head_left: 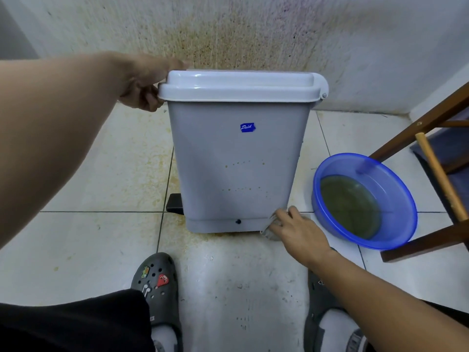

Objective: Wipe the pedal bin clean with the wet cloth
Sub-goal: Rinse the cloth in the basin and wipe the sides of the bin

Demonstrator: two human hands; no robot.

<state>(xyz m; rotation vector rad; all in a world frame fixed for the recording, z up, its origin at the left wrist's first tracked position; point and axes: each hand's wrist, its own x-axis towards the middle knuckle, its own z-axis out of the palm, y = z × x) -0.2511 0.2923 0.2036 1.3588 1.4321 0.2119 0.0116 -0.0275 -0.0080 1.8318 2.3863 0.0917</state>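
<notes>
Head view: looks down at a bin on a tiled floor, framed by the person's two arms
Pedal bin (pixel 236 161): grey plastic, upright on the floor, just in front of the wall; two faint rows of brownish specks on its front face
Lid (pixel 238 85): paler grey, closed flat on the bin; hinge pin (pixel 324 95) at its right end
Pedal (pixel 175 203): black, projects from the bin's lower left side, close to the floor
Sticker (pixel 247 127): blue, marked "Paid", on the upper front face
Left hand (pixel 144 85): grips the pedal bin at the left end of the lid, fingers curled round the rim
Right hand (pixel 299 232): low at the bin's bottom right corner, fingers curled over the cloth, pressing it to the base
Cloth (pixel 269 231): pale, bunched, largely hidden under the right hand; touches the bin's lower right corner
Basin (pixel 365 199): translucent blue plastic, on the floor right of the bin, near but apart; holds murky greenish-brown water (pixel 350 207)
Wooden frame (pixel 431 138): dark brown legs and rails at the right edge, just beside the basin; kind of furniture cannot be told
Wall (pixel 228 34): white, rough, spattered yellow-brown behind the bin
Floor (pixel 101 174): pale tiles, yellowish staining left of the bin and round its base
Clogs (pixel 156 278): dark, worn over pale socks; the left one carries charms
</notes>
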